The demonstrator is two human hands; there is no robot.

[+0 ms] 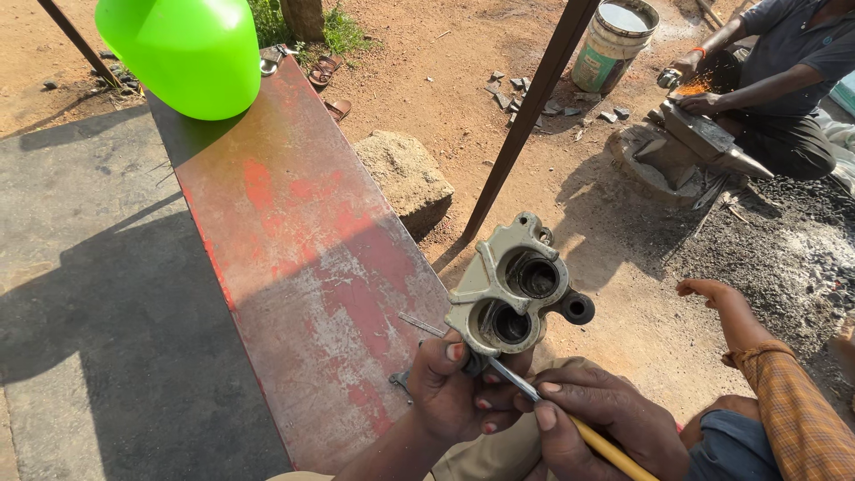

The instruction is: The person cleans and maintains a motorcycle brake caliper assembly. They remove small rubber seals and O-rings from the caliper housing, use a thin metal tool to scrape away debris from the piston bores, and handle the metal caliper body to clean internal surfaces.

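Two bare hands are working low in the view, at about six o'clock. The left hand is gripping the underside of a grey metal casting, fingers curled closed around its lower end, thumb pressing against the rim of the nearer bore. The casting is being held up in the air just past the right edge of a worn red metal bench, tilting toward one o'clock, and it is showing two round bores side by side plus a small black eyelet sticking out at its three o'clock side. The right hand is closing around a yellow-handled screwdriver, pinching the handle between thumb and forefinger; the thin steel shaft is running toward ten o'clock, passing beneath the casting's lower end and over the bench edge. Whether the tip is touching the casting I cannot tell.

At eleven o'clock a bright green plastic container is sitting on the far end of the bench. At four o'clock from the casting, another person's hand in a checked orange sleeve is hovering over the dirt. At two o'clock, well apart, a seated person is working over an anvil with sparks flying, and a pale bucket is standing near them at one o'clock.
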